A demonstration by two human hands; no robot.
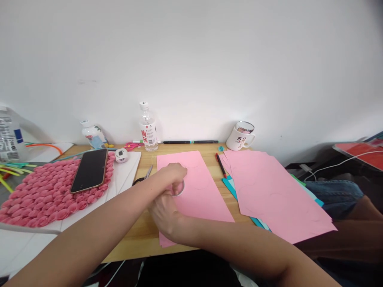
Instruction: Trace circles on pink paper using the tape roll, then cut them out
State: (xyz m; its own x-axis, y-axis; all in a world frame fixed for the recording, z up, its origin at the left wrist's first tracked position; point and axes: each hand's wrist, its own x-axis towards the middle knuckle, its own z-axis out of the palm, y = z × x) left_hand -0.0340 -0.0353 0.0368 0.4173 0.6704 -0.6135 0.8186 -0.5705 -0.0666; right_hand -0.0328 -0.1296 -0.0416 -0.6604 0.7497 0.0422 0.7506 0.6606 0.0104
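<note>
A sheet of pink paper [206, 195] lies before me on top of at least one more, with faint curved lines drawn on it. My left hand [176, 174] is closed, its bent fingers on a thin-rimmed ring [182, 190] that rests flat on the paper. Pink shows through the ring's middle. Crossing below the left wrist, my right hand [166, 215] is closed beside the ring's near left side. Its fingertips are hidden behind the left wrist, and I cannot make out what they hold. Scissors [147, 173] lie just left of the paper.
More marked pink sheets [269, 191] overlap blue ones on the right, near a red-and-black pen [220, 164]. A mug [240, 136] and a water bottle [148, 129] stand by the wall. Leftward, a phone [89, 170] rests on pink petal-like pieces [44, 191].
</note>
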